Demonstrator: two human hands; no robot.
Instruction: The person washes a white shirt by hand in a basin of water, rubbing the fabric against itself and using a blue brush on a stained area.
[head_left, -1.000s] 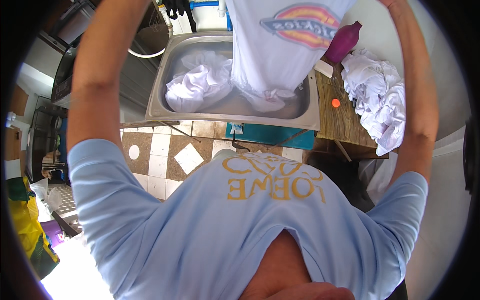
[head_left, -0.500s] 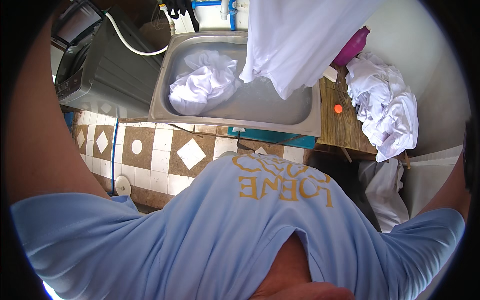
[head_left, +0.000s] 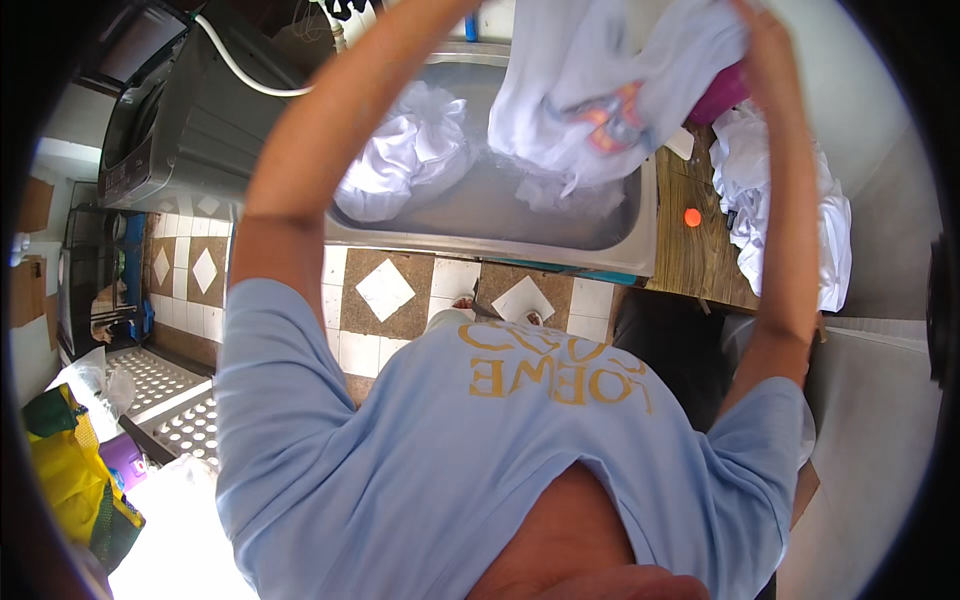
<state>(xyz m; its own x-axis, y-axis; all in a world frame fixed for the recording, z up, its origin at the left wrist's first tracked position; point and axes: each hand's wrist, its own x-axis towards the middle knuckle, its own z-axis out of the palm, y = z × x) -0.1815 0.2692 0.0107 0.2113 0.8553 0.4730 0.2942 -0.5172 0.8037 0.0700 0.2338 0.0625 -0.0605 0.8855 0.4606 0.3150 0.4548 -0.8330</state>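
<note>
A wet white garment (head_left: pixel 560 70) with a blurred orange and grey print hangs over the right part of the metal sink (head_left: pixel 480 240), its lower edge at the water. At its upper right corner, my right hand (head_left: pixel 765 38) is closed on the cloth, partly blurred. My left forearm (head_left: pixel 345 110) reaches up past the top edge, which cuts off the left hand. A second bunched white cloth (head_left: pixel 400 150) lies in the water at the sink's left side.
On the wooden board (head_left: pixel 685 255) to the right lie an orange cap (head_left: pixel 692 217), a pale block (head_left: pixel 680 143) and a heap of white laundry (head_left: pixel 830 240). Behind them is a magenta container (head_left: pixel 722 95). A grey washing machine (head_left: pixel 200 130) with a white hose (head_left: pixel 245 75) stands left.
Both arms have come inward from the sides. The garment has dropped toward the water, and its print now shows. My right hand has come into view. The view has shifted slightly.
</note>
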